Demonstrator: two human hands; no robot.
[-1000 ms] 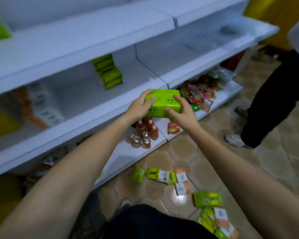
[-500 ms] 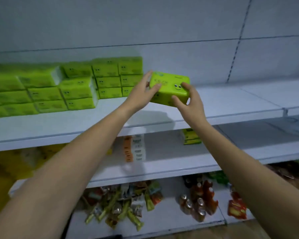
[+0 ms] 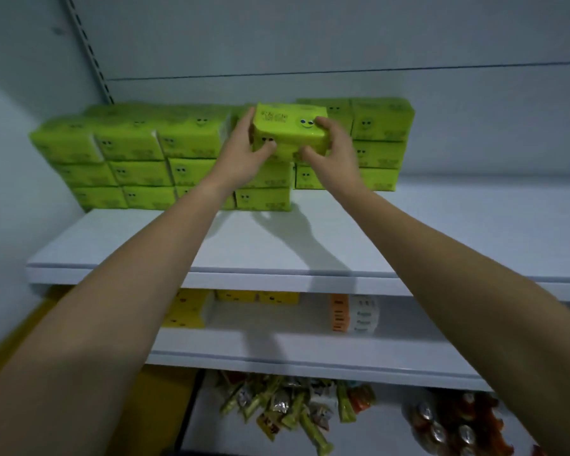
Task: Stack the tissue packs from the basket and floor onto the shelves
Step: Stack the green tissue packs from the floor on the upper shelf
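Lime-green tissue pack [image 3: 288,130], printed with a cartoon smiley face, is held in both bare hands above the top shelf [image 3: 277,258], a white board running across the view. The left hand [image 3: 244,156] grips the pack's left end, fingers up its side and thumb curled against the front. The right hand [image 3: 333,153] grips the right end, fingers curled over the top corner and thumb against the front. Both bare forearms stretch up from the bottom of the view.

The pack is level with the highest row of packs on the top shelf, directly over a short column of green packs [image 3: 264,195] (whether it touches that column cannot be told, since the hands cover the join). At the back left of the top shelf stands a block of matching green packs [image 3: 129,153], three rows high and several wide. At the back of the top shelf on the right is another green stack [image 3: 379,139], also three rows high.

One level below the top shelf lie yellow packs [image 3: 185,311] on the left and an orange-and-white pack [image 3: 352,314] further right. Two levels below it are a heap of snack sachets [image 3: 283,406] and, to their right, bottles with metal caps [image 3: 448,426]. Above the top shelf's left end, a slotted metal upright [image 3: 89,51] runs up the pale back panel.
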